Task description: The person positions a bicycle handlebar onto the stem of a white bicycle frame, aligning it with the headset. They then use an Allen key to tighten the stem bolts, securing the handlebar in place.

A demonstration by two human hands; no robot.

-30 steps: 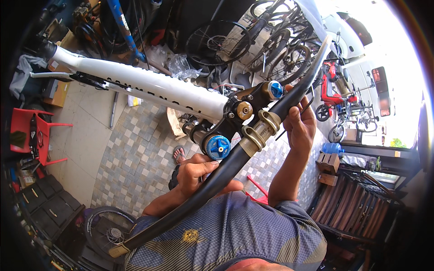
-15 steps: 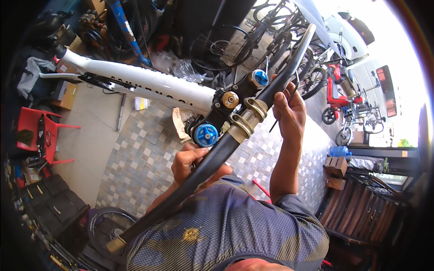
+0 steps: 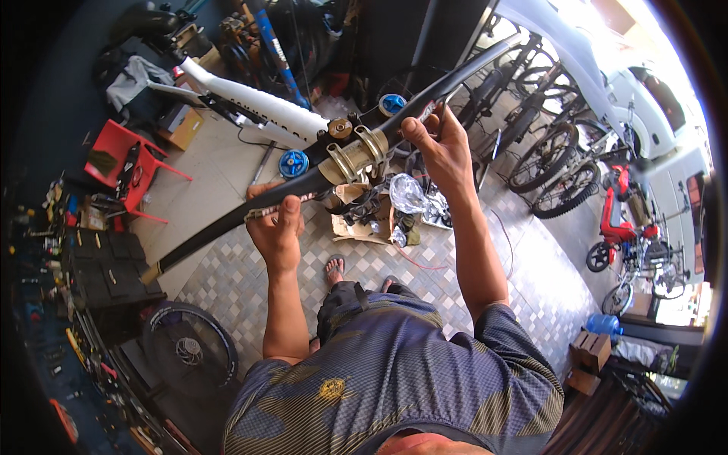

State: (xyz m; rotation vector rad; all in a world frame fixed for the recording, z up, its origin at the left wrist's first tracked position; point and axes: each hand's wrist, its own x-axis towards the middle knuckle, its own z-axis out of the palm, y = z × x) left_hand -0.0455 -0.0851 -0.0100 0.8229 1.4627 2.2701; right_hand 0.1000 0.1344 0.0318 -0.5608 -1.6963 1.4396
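Observation:
A black handlebar [image 3: 216, 226] with pale, bare ends runs diagonally across the front of a white bicycle frame [image 3: 265, 108]. Its tan middle section sits in a tan stem clamp [image 3: 367, 154]. Behind it are two blue fork caps [image 3: 293, 163] and a gold-brown centre cap [image 3: 340, 129]. My left hand [image 3: 274, 231] is closed at the bar's left half, thumb up, beside a pale printed strip along the underside. My right hand [image 3: 444, 148] pinches a thin bent rod like a hex key [image 3: 453, 92] against the bar's right half. Its fingertips are partly hidden.
An opened cardboard box [image 3: 356, 227] with parts and clear plastic lies on the tiled floor beyond my feet. A red chair [image 3: 136, 163] and dark tool cabinet [image 3: 114, 265] stand left, with a loose wheel [image 3: 189, 349] nearby. Several bicycles [image 3: 553, 167] line the right.
My view has shifted back, showing the floor box and my feet. The handlebar appears farther up and left. My left hand has come out from behind the bar, its thumb now raised.

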